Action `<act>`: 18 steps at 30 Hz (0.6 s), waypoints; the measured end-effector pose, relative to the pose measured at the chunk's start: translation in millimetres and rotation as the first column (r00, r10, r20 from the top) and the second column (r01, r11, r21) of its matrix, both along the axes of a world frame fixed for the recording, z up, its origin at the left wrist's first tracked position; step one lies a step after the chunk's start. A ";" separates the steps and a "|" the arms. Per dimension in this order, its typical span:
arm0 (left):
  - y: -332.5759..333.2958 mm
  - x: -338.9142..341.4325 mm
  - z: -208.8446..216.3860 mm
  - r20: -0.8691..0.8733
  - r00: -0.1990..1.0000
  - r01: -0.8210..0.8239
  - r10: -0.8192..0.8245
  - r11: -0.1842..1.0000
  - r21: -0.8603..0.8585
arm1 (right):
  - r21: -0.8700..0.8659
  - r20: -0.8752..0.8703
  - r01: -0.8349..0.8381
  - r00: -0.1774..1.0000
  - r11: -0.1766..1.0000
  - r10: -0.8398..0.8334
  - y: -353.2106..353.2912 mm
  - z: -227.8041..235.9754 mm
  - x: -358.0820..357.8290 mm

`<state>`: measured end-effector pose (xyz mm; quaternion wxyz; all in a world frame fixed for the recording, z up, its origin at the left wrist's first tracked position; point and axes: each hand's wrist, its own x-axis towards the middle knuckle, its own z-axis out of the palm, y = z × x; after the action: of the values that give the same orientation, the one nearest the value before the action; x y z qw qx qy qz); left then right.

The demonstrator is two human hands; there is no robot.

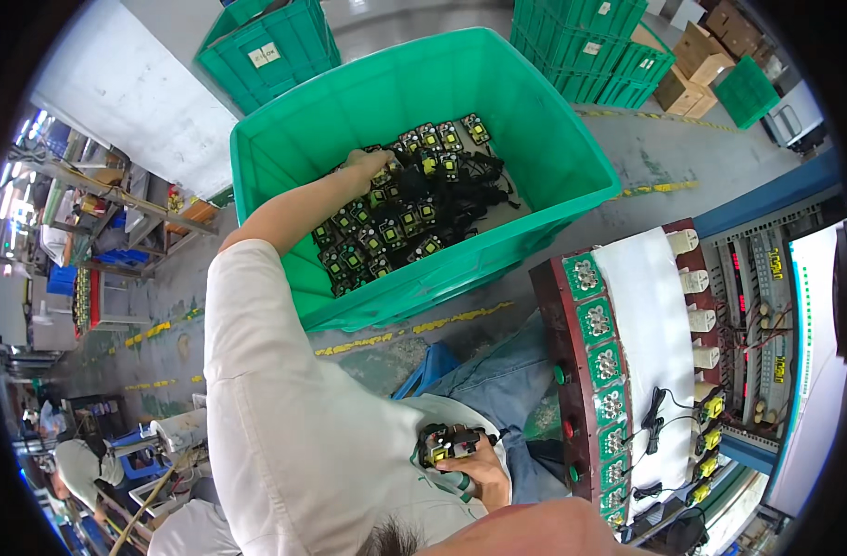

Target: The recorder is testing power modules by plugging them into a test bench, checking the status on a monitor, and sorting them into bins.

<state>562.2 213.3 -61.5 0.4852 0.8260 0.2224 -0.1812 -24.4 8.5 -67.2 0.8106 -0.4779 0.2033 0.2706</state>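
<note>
Inside the big green bin point(433, 79), our left hand point(368, 165) reaches among rows of small circuit boards point(386, 232) with yellow parts; its fingertips are hard to make out against them, so we cannot tell whether that grip is spread or pinching anything. Near our waist, our right hand point(488, 471) has its fingers closed around a black-and-yellow circuit module point(446, 447), whose far side we cannot see; whether it is one piece or several stays unclear. Beside the boards, black cables point(465, 195) tangle together, their ends mostly buried. The fisheye rim cuts off the bright screen point(817, 371) at right.
</note>
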 end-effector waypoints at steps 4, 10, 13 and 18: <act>4.6 23.0 -11.5 -0.004 0.997 -0.074 0.074 0.995 -0.070 | -0.054 -0.001 -0.008 1.000 0.999 0.008 -1.7 5.8 1.0; -35.9 6.6 17.1 -0.023 1.000 -0.012 0.011 1.000 -0.014 | -0.003 0.002 0.046 0.999 0.999 -0.046 -0.1 26.4 6.4; -43.6 -2.4 17.7 -0.004 0.998 -0.062 0.061 0.996 -0.072 | -0.018 0.005 0.078 0.997 0.997 -0.078 -0.3 29.5 4.4; -12.2 31.8 -45.7 -0.015 0.989 -0.143 0.146 0.945 -0.295 | -0.042 -0.001 0.064 0.998 0.997 -0.064 -4.4 26.4 -2.6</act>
<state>594.1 201.1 -107.2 0.6157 0.7265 0.2511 -0.1733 -27.0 4.1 -40.8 0.8085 -0.4878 0.2249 0.2405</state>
